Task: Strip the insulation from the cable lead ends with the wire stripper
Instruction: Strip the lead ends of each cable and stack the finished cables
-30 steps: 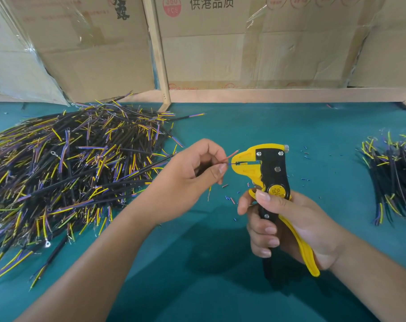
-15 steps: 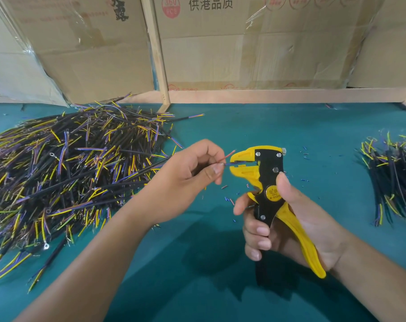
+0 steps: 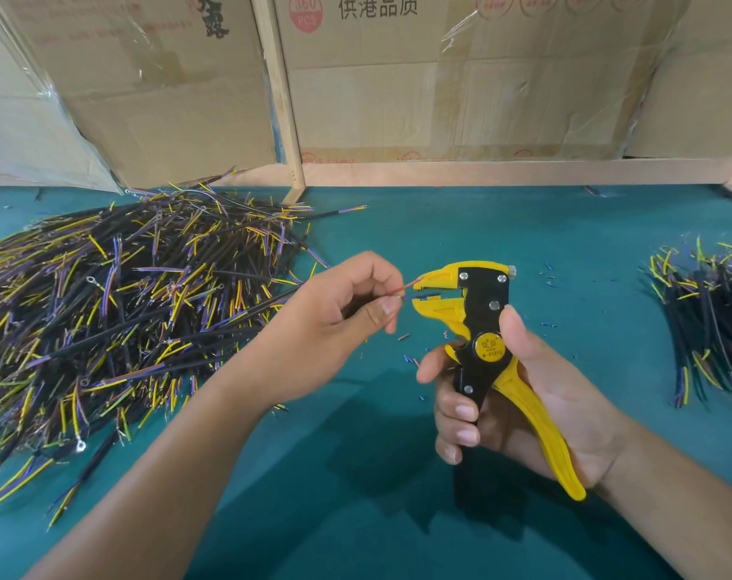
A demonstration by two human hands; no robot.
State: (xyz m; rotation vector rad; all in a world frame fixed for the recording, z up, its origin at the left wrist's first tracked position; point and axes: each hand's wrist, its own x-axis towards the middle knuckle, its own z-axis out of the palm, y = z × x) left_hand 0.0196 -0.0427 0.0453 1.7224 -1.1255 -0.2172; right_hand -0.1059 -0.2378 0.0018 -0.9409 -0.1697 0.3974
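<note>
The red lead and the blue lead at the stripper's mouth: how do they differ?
The red lead angles upward and ends outside, against the upper yellow jaw of the wire stripper; the blue lead runs level into the open mouth between the jaws. The red lead looks longer past the fingertips. Both are thin and are pinched by the left hand.

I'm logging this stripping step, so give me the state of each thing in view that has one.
Wire stripper: jaws open, handles spread.
Blue lead: tip between the jaws.
Red lead: outside the jaws, angled up.
Left hand: pinches the cable.
Right hand: grips the stripper handles.
</note>
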